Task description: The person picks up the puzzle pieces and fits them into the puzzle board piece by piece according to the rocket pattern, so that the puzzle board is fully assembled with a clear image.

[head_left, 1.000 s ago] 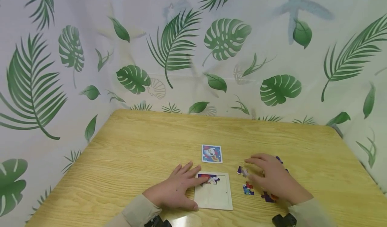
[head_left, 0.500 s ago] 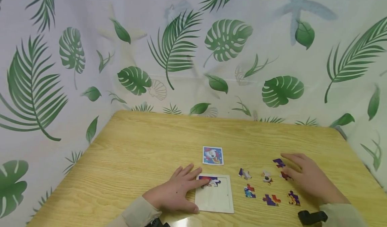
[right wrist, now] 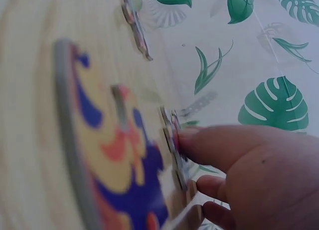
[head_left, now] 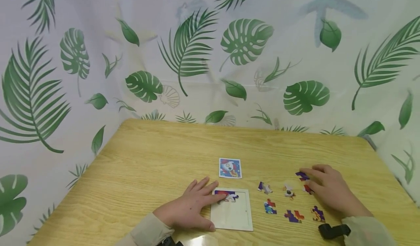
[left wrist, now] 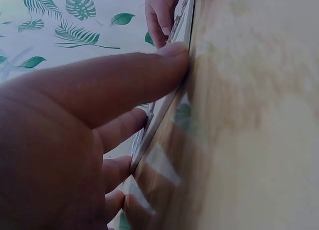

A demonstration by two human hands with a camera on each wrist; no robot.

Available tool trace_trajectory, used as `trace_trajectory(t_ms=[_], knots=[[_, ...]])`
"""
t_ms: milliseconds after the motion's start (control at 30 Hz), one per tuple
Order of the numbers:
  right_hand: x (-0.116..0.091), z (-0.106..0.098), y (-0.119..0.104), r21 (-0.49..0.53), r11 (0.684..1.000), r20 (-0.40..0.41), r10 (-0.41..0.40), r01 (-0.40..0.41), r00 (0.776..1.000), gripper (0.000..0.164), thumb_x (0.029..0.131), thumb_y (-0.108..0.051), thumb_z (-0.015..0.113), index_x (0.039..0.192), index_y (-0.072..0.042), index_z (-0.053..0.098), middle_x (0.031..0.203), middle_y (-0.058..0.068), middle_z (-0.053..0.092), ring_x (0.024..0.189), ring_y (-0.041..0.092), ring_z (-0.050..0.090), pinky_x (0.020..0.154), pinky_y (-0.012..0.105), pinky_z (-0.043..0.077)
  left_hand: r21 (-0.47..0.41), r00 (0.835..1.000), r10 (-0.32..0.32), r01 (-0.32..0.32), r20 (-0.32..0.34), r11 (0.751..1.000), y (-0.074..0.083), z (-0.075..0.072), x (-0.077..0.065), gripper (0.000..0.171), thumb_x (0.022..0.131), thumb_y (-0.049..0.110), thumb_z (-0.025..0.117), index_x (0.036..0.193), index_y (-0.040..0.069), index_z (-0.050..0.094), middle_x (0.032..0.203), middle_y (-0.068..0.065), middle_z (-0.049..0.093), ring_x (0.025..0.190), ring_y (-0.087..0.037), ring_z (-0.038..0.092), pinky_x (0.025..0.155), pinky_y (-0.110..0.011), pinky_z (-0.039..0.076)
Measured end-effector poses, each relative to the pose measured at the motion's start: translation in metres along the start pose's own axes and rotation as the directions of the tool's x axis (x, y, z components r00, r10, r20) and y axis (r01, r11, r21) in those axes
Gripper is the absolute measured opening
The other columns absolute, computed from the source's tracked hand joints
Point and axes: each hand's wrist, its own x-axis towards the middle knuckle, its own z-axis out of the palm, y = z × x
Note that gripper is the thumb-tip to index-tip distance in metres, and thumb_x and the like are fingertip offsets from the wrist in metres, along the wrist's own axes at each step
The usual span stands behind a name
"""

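Note:
My left hand (head_left: 190, 207) lies with spread fingers on the left side of a pale wooden puzzle tray (head_left: 233, 218). Its index finger touches the joined puzzle pieces (head_left: 233, 197) in the tray's upper left corner; in the left wrist view the thumb is at the tray's edge (left wrist: 162, 105). Over the far right of the loose pieces is my right hand (head_left: 334, 191). Its index fingertip is at a purple puzzle piece (head_left: 302, 176), and the thumb is beside a dark red piece (head_left: 307, 190). The right wrist view has the thumb against a piece's edge (right wrist: 174, 150).
Several loose pieces lie right of the tray, among them a white-and-purple one (head_left: 265, 188), a red-and-blue one (head_left: 270, 206) and a purple-orange one (head_left: 294, 216). A rocket picture card (head_left: 230, 168) lies behind the tray. A leaf-patterned curtain (head_left: 197, 74) hangs behind the table.
My right hand has moved right, from over the nearer loose pieces to the far purple one, uncovering several pieces. Its index finger has since come in to that piece. The left hand stays put.

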Motion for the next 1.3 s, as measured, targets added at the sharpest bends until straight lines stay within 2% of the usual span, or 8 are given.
trace_trajectory(t_ms=[167,433,667,833,967,1133,1300], knots=[[-0.001,0.002,0.000,0.024,1.000,-0.002,0.016,-0.016,1.000,0.044,0.102,-0.027,0.061,0.140,-0.006,0.061,0.142,0.035,0.040,0.126,0.061,0.033,0.096,0.076,0.028,-0.019,1.000,-0.003,0.003,0.000,1.000,-0.001,0.000,0.000,0.088,0.084,0.054,0.075,0.159,0.035,0.033,0.168,-0.004,0.017,0.154,-0.033,0.001,0.120,-0.061,0.002],[-0.001,0.001,0.000,-0.001,1.000,-0.016,-0.005,0.005,1.000,0.038,0.102,-0.017,0.058,0.137,-0.003,0.063,0.139,0.037,0.043,0.124,0.060,0.037,0.095,0.075,0.031,-0.038,1.000,-0.009,0.009,0.008,0.999,0.000,0.000,0.000,0.088,0.085,0.055,0.074,0.159,0.036,0.032,0.168,-0.003,0.016,0.154,-0.032,-0.001,0.120,-0.061,0.001],[-0.001,0.002,0.001,0.023,1.000,-0.023,0.017,-0.016,1.000,0.043,0.100,-0.028,0.064,0.135,-0.003,0.063,0.141,0.034,0.042,0.126,0.061,0.034,0.097,0.077,0.028,-0.034,1.000,-0.010,0.010,0.009,0.999,0.000,-0.001,0.000,0.088,0.085,0.054,0.074,0.160,0.036,0.032,0.168,-0.002,0.016,0.154,-0.031,-0.001,0.120,-0.060,0.000],[-0.001,0.002,0.001,0.053,0.998,-0.041,0.029,-0.027,0.999,0.046,0.097,-0.033,0.069,0.129,-0.001,0.064,0.137,0.031,0.048,0.126,0.058,0.038,0.098,0.074,0.030,-0.020,1.000,-0.001,0.001,0.001,1.000,0.000,0.000,0.000,0.088,0.084,0.053,0.075,0.159,0.036,0.032,0.168,-0.003,0.017,0.155,-0.032,0.001,0.120,-0.061,0.003],[-0.001,0.001,0.001,0.091,0.993,-0.049,0.082,-0.078,0.995,0.044,0.096,-0.030,0.071,0.126,0.001,0.062,0.126,0.028,0.057,0.120,0.052,0.048,0.094,0.068,0.039,-0.013,1.000,-0.002,0.002,0.006,1.000,0.000,0.001,-0.001,0.089,0.085,0.052,0.075,0.160,0.037,0.030,0.168,-0.001,0.016,0.155,-0.031,0.000,0.120,-0.060,0.004],[-0.001,-0.001,-0.003,0.124,0.979,-0.062,0.172,-0.163,0.983,0.033,0.101,-0.032,0.063,0.119,-0.005,0.061,0.106,0.012,0.065,0.105,0.040,0.063,0.080,0.054,0.050,-0.022,1.000,-0.002,0.002,0.012,1.000,0.000,0.001,0.000,0.088,0.085,0.052,0.074,0.160,0.037,0.030,0.168,-0.001,0.015,0.155,-0.031,-0.001,0.120,-0.060,0.003],[0.000,0.000,-0.023,0.209,0.960,-0.055,0.202,-0.187,0.978,0.038,0.103,-0.045,0.054,0.119,-0.011,0.063,0.113,0.011,0.066,0.111,0.042,0.062,0.082,0.057,0.051,-0.013,1.000,0.000,0.000,0.003,1.000,-0.001,0.000,-0.001,0.088,0.085,0.052,0.075,0.160,0.036,0.031,0.168,-0.002,0.016,0.155,-0.031,-0.001,0.120,-0.060,0.003]])
